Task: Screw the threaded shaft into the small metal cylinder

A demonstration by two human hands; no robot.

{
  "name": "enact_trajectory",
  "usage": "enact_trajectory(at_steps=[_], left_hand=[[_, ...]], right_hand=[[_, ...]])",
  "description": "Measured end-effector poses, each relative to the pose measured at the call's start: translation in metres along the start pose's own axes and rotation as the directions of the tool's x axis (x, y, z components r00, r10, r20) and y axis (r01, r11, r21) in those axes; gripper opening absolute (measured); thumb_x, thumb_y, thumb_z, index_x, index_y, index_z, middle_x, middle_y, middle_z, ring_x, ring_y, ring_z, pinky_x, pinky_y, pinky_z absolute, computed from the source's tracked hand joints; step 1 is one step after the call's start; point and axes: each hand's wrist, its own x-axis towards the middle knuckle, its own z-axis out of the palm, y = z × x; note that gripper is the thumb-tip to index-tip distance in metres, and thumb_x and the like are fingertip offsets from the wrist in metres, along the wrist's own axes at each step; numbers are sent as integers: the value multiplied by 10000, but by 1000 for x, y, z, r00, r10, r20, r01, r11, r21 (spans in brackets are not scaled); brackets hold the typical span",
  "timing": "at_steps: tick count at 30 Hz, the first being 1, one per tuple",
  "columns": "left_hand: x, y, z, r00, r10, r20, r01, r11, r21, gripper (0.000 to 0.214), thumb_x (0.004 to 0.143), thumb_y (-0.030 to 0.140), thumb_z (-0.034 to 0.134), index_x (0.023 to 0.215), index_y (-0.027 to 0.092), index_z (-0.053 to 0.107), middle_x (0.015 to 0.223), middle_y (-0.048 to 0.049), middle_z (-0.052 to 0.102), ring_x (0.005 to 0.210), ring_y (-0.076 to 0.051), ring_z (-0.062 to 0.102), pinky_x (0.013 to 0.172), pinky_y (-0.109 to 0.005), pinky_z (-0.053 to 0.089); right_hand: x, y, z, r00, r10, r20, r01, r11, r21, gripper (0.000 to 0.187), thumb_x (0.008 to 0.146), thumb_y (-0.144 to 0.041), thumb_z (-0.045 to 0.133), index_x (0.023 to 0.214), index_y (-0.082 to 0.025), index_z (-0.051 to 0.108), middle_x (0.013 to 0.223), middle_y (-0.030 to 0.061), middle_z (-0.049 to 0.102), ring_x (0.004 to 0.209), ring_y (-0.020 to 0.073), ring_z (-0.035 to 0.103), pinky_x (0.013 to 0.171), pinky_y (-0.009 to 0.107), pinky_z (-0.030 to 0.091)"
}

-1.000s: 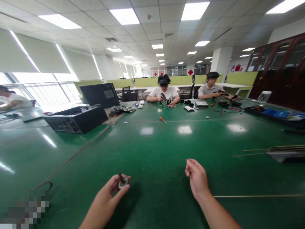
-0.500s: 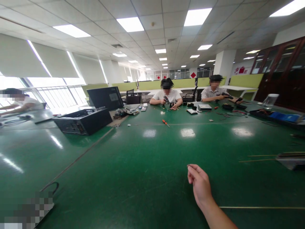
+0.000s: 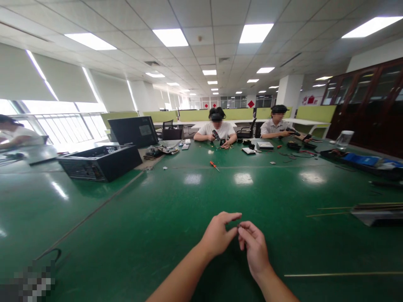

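My right hand [image 3: 254, 247] is raised above the green table [image 3: 163, 209], its thumb and fingertips pinched together. A tiny dark piece [image 3: 238, 226] shows at those fingertips, too small to name. From the left, my left hand [image 3: 218, 235] reaches in, thumb and forefinger apart around that spot. The left thumb tip is right by the dark piece; whether it touches cannot be made out.
A black computer case [image 3: 100, 161] stands at the left. An orange screwdriver [image 3: 214, 165] lies ahead. Thin yellowish rods [image 3: 333, 208] and a metal holder [image 3: 373, 216] are at the right. Two people work across the table, another sits at the far left.
My left hand has come into view and moved up to the right hand's fingertips. The right hand keeps its pinch. The view has shifted slightly.
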Motion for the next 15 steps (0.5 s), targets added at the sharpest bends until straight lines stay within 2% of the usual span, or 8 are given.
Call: enact_trajectory(at_steps=[2,5,8,10,13,15], left_hand=[[5,-6,12,1000,16,-12,-16,1000,-19,309,839,134,629,1112,231,734,1025,-63,764,953,-203,706,886,-347,569],[3,-7,15,996,81,-23,-81,997,-14,328,872,131,583,1163,216,707,1062,-81,758,989,-206,692,904,-362,557],[1,-1,4,977,205,61,-207,978,24,377,862,90,556,1164,255,710,1121,-55,752,1046,-203,665,957,-370,516],[2,4,-5,953,266,142,-277,959,66,372,848,84,566,1116,284,731,1088,-33,762,1016,-207,668,942,-369,506],[2,9,-16,940,277,200,-310,938,154,260,841,123,612,999,270,757,958,-38,776,913,-218,688,879,-366,512],[-2,9,-24,951,253,177,-288,932,219,214,865,144,598,967,250,754,912,-46,772,866,-217,696,846,-356,523]], right_hand=[[3,1,-2,999,-4,-36,4,1000,9,353,777,-503,732,786,-163,639,582,-40,493,471,88,391,440,217,283],[6,3,-3,999,0,-54,0,1000,8,375,800,-507,717,708,-164,597,574,-41,471,474,83,373,432,217,274],[5,6,0,999,8,-38,-8,1000,-6,396,798,-517,719,677,-167,578,553,-45,461,462,79,354,421,218,248],[4,7,3,1000,15,-13,-15,1000,-25,398,794,-507,729,659,-169,569,519,-56,444,448,75,337,422,218,231],[1,5,7,998,30,47,-28,998,-55,387,779,-472,756,628,-163,577,481,-63,427,436,73,345,431,217,232],[0,3,8,994,43,96,-36,997,-67,339,752,-454,781,708,-143,653,509,-49,478,441,78,377,439,217,254]])
